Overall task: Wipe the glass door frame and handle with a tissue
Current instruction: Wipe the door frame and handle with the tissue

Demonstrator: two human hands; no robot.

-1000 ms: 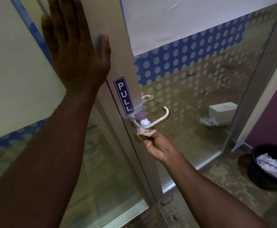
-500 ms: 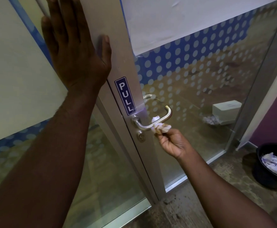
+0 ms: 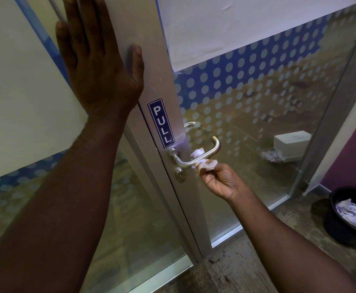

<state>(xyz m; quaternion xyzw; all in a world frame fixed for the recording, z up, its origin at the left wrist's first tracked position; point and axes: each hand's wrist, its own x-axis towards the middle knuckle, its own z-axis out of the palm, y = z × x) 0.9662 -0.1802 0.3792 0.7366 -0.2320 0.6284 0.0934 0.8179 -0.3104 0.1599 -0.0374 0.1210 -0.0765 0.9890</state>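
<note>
The aluminium door frame [image 3: 164, 81] runs down the middle of the view, with a blue PULL sticker [image 3: 161, 123] on it. A metal lever handle [image 3: 204, 153] sticks out below the sticker, above a keyhole [image 3: 180, 175]. My left hand [image 3: 96, 60] lies flat and open against the frame at the top. My right hand [image 3: 221, 180] pinches a crumpled, stained white tissue [image 3: 203, 162], which is wrapped over the middle of the handle's bar.
Dotted glass panels [image 3: 257, 92] flank the frame. Behind the glass, a white box [image 3: 292, 144] with crumpled paper beside it sits on the floor. A black bin [image 3: 350, 218] with used tissues stands at the right, by a purple wall [image 3: 354, 153].
My right hand has slid the tissue along the handle from near the base by the frame out to the middle of the bar. The left hand has stayed flat on the frame.
</note>
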